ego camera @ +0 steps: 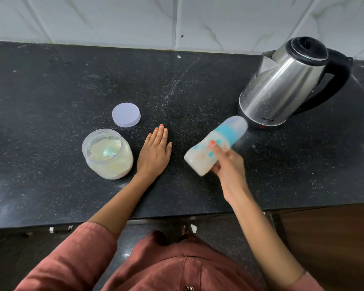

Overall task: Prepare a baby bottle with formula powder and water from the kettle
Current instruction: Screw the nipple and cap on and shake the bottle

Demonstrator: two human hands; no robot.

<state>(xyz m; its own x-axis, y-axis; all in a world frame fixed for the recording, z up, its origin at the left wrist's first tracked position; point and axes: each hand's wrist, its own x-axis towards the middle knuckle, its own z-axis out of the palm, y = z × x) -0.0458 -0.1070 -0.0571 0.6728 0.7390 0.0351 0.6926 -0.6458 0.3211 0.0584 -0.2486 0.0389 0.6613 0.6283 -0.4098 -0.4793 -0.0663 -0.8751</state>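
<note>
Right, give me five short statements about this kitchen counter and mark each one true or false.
1. The right hand grips the capped baby bottle. True.
2. The formula jar is lidded. False: its lid lies on the countertop beyond it.
3. The left hand lies flat on the countertop. True.
4. The electric kettle has its lid open. False: it is shut.
5. The scoop lies on the countertop. False: it sits in the jar's powder.

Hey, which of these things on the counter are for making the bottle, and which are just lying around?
For the job: bottle, kettle, jar of powder, scoop in it.
Lying about: lid, small white scrap at the back.
</note>
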